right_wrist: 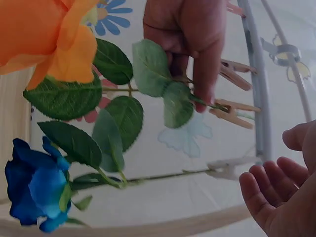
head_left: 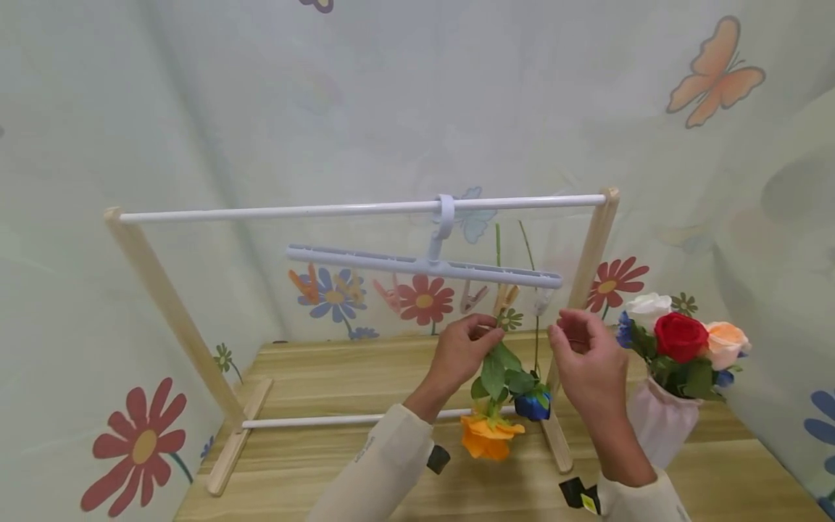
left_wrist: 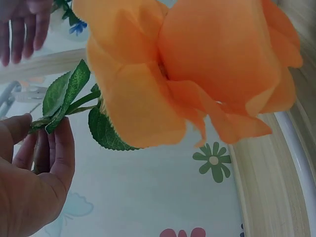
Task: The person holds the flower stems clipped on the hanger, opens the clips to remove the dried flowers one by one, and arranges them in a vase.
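One orange rose (head_left: 491, 437) hangs head-down below the hanger (head_left: 365, 259), its stem (right_wrist: 116, 90) pinched by our left hand (head_left: 459, 353). We seem to be settling that stem in its clip (head_left: 505, 299), our empty right hand (head_left: 592, 366) relaxed beside the hanger; the next move wants a gentle release.

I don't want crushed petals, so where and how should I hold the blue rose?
Probably best: pinch the bare stem below the white clip, coming from the right. The blue rose hangs head-down, leaves and petals lower, and the orange rose sits to its left.
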A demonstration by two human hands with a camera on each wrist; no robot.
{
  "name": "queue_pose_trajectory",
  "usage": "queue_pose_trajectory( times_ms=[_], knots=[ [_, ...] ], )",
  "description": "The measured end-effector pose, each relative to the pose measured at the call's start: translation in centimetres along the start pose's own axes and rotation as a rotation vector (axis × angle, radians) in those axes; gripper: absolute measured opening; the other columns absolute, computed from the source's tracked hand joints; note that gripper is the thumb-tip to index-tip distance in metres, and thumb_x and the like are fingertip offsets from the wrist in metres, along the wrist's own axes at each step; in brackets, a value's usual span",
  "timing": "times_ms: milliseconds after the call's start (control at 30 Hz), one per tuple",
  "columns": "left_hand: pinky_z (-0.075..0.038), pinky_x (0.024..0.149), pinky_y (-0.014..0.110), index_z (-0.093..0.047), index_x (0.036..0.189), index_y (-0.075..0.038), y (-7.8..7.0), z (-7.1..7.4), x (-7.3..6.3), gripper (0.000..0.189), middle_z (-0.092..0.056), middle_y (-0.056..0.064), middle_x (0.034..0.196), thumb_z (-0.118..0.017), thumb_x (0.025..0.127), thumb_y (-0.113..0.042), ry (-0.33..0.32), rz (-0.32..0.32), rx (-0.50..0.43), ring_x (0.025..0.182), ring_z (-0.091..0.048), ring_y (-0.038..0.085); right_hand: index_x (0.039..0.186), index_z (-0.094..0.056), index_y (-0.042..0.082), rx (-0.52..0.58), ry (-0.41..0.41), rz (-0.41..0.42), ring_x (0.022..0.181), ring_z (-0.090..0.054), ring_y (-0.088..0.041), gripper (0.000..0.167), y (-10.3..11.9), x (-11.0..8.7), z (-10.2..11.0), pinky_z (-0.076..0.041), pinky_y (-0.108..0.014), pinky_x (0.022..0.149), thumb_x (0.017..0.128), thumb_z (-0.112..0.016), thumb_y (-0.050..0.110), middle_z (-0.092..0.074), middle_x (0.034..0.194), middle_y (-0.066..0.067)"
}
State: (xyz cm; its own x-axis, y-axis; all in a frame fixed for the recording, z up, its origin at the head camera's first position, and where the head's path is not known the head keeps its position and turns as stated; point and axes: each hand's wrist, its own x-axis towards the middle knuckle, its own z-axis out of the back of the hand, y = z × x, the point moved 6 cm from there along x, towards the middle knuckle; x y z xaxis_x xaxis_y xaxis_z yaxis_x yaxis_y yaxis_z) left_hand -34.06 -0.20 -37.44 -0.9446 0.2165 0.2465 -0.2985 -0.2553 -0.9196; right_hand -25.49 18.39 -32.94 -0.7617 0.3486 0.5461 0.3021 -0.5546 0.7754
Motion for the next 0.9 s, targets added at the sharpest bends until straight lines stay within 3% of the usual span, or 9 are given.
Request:
queue_pose_trajectory(
  times_ms=[100,300,567,900],
  knots=[
    [-0.06,0.075,0.025,-0.074,0.115,-0.016,-0.1,-0.1,-0.1,0.027,-0.078,0.003,0.103,-0.071,0.096,-0.035,0.009,-0.002,0.008,0.083,-0.069,0.009,0.126,-0.065,0.008,0.023,0.062,-0.024,0.1,-0.07,-0.03,0.033,0.0,0.5,-1.7,-0.041,0.003,0.077,0.098,-0.068,0.023,-0.072,0.113,-0.014],
    [-0.061,0.078,0.027,-0.073,0.119,-0.015,-0.5,-0.3,-0.3,0.03,-0.077,0.005,0.106,-0.071,0.095,-0.034,0.033,-0.001,0.016,0.088,-0.072,0.011,0.129,-0.064,0.007,0.056,0.107,-0.035,0.101,-0.072,-0.03,0.037,0.3,1.0,-4.0,-0.047,-0.001,0.078,0.097,-0.07,0.024,-0.072,0.116,-0.014],
    [-0.063,0.072,0.029,-0.073,0.118,-0.013,-1.0,-0.4,-0.7,0.028,-0.078,0.007,0.106,-0.071,0.096,-0.03,0.056,0.016,-0.025,0.087,-0.074,0.013,0.125,-0.065,0.0,0.225,-0.07,-0.059,0.098,-0.074,-0.032,0.037,0.3,1.2,-5.5,-0.047,0.001,0.074,0.094,-0.073,0.017,-0.074,0.111,-0.018],
    [-0.063,0.069,0.031,-0.073,0.12,-0.017,-0.8,-0.7,-0.9,0.027,-0.076,0.004,0.101,-0.07,0.097,-0.029,0.061,0.066,-0.044,0.084,-0.072,0.014,0.116,-0.067,0.002,0.278,-0.189,-0.104,0.085,-0.068,-0.01,0.036,1.3,1.1,-6.2,-0.051,-0.006,0.071,0.088,-0.079,0.022,-0.074,0.103,-0.011]
  ],
)
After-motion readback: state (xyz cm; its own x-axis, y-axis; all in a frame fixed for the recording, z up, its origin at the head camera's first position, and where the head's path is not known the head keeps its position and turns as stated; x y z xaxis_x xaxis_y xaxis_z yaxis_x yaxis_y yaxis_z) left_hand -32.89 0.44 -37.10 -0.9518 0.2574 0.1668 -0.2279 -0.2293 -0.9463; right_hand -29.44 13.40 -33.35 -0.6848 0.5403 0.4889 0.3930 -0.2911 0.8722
